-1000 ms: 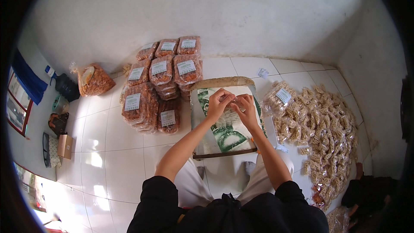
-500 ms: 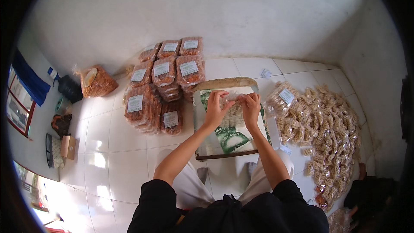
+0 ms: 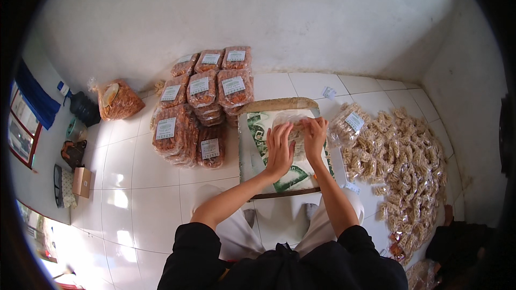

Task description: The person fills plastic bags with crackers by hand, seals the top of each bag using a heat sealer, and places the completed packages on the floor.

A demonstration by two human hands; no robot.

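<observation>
Centrally in the head view, two hands meet over a clear bag.
The left hand lies flat, fingers extended, against the clear bag on the low table; the right hand bends its fingers at the bag's right side, its grip impossible to tell. Stacked brown packs stand left, a heap of pale bundles right.

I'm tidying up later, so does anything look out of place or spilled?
Loose pale paper lies on the floor near the back wall, apart from the brown packs. A reddish item sits at the near edge of the pale bagged pieces, its colour unlike theirs. No spill shows.
</observation>
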